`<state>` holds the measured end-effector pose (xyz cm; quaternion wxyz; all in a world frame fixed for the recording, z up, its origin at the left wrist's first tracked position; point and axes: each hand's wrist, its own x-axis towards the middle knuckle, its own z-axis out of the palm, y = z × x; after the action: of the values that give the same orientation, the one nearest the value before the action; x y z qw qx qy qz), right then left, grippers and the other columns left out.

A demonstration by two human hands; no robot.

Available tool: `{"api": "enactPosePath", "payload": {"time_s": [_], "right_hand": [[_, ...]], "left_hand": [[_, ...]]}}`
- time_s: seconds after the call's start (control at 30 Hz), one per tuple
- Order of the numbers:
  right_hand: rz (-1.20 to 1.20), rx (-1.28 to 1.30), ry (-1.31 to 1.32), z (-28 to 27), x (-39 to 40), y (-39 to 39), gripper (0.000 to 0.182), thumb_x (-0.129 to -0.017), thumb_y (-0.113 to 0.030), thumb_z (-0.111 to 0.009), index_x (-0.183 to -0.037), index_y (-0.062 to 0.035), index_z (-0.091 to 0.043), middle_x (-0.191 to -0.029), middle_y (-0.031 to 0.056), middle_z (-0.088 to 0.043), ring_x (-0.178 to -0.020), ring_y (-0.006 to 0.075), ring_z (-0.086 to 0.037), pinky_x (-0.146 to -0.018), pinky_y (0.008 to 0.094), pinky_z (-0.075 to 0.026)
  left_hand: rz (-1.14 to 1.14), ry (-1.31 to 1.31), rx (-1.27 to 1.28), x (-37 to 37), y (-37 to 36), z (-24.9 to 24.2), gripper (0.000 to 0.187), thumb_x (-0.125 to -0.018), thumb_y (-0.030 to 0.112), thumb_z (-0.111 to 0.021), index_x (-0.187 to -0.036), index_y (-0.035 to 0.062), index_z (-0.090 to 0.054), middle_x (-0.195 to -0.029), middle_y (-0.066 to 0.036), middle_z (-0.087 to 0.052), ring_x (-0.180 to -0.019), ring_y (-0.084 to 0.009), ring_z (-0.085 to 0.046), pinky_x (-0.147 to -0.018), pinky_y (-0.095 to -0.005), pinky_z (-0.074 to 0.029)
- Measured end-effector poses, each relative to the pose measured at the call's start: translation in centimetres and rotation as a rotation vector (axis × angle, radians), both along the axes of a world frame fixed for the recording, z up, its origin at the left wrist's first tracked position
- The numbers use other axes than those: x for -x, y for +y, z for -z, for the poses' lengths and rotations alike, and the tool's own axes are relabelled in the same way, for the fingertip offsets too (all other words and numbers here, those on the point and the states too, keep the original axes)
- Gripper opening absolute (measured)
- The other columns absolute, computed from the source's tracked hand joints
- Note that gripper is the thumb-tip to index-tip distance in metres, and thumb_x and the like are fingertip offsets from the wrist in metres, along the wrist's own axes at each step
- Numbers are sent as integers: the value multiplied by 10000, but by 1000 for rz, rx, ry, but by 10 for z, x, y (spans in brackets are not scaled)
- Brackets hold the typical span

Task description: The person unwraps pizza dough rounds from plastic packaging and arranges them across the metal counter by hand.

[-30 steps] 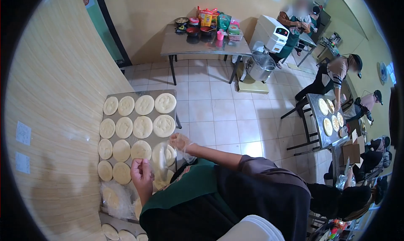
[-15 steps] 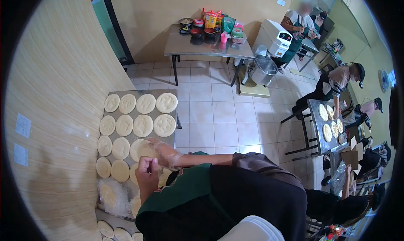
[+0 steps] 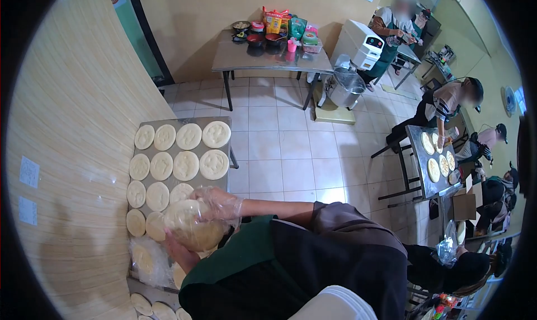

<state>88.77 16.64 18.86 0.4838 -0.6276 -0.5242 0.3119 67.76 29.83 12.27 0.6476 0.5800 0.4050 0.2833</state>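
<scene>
Pale round dough disc (image 3: 190, 226), plastic-covered.

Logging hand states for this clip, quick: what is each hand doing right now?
Left hand: under the dough round, supporting it; grip cannot be told.
Right hand: in a clear plastic glove, resting on top of the same dough round, fingers curved.

Metal table (image 3: 182, 122) runs along the wall at 9 o'clock, dough rounds (image 3: 185, 166) on it in rows, a plastic bag (image 3: 150, 262) at its near end. Second table (image 3: 263, 58) at 12 o'clock, mixer (image 3: 345, 86) just right of it. Co-workers' table (image 3: 420, 166) at 3 o'clock.
</scene>
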Motion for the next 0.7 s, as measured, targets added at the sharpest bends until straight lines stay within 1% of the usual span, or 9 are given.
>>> {"api": "enactPosePath", "payload": {"time_s": [0.07,0.13,0.27,0.33,0.37,0.4,0.43,0.57,0.7], "right_hand": [[28,-67,-131,24,2,5,566,-797,-336,-733,-1190,33,-561,-1299,228,-525,-1192,345,-528,-984,403,-432],[107,-99,-135,35,6,3,519,-794,-318,-740,-1138,43,-597,-1288,227,-538,-1173,337,-543,-964,401,-446],[167,-238,58,38,4,-1,473,-804,-294,-743,-1119,38,-622,-1152,179,-640,-1054,259,-617,-881,392,-493],[331,20,286,33,-2,-9,430,-816,-286,-742,-1110,12,-642,-1009,108,-697,-935,172,-643,-821,365,-516],[366,98,159,96,-23,3,358,-847,-267,-714,-1076,1,-654,-891,69,-711,-836,116,-636,-765,340,-524],[525,-113,101,132,-38,2,287,-919,-261,-616,-1039,-5,-661,-881,97,-695,-792,144,-632,-703,338,-520],[562,241,-249,118,-49,-3,260,-933,-217,-538,-1086,-39,-648,-870,112,-667,-811,195,-607,-733,373,-498],[907,50,487,87,-91,-14,449,-892,-232,-639,-1234,33,-518,-1055,175,-616,-867,241,-636,-678,383,-540],[925,-163,709,85,-99,-23,486,-841,-245,-692,-1195,44,-528,-1116,159,-606,-943,276,-640,-766,395,-557]], "left_hand": [[-53,-30,33,-2,-4,7,586,-979,449,-441,-1381,23,-414,-1393,-142,-445,-1247,-278,-467,-1053,-382,-377],[-211,-346,526,-15,-12,-9,576,-978,458,-428,-1360,26,-436,-1355,-141,-478,-1214,-283,-497,-1031,-380,-395],[-212,-275,227,-10,-10,6,464,-976,439,-422,-1273,90,-491,-1244,-106,-542,-1126,-269,-548,-895,-379,-443],[-349,-131,160,2,-4,22,402,-975,423,-418,-1229,122,-501,-1201,-86,-557,-1069,-256,-576,-815,-369,-452],[-354,-118,136,7,-3,30,382,-976,414,-412,-1223,134,-490,-1192,-81,-561,-1040,-254,-587,-780,-359,-450],[-371,-97,110,13,1,38,376,-982,399,-405,-1228,125,-479,-1192,-91,-568,-1016,-260,-603,-750,-351,-455],[-386,-101,85,12,3,44,370,-987,383,-397,-1233,115,-468,-1192,-102,-575,-991,-265,-620,-720,-343,-460],[-529,-62,106,27,16,35,378,-1018,371,-355,-1191,56,-469,-1122,-140,-633,-849,-259,-687,-619,-308,-491],[-638,-72,28,48,15,24,433,-1033,393,-309,-1178,26,-487,-1121,-148,-642,-791,-245,-699,-567,-276,-500]]}}
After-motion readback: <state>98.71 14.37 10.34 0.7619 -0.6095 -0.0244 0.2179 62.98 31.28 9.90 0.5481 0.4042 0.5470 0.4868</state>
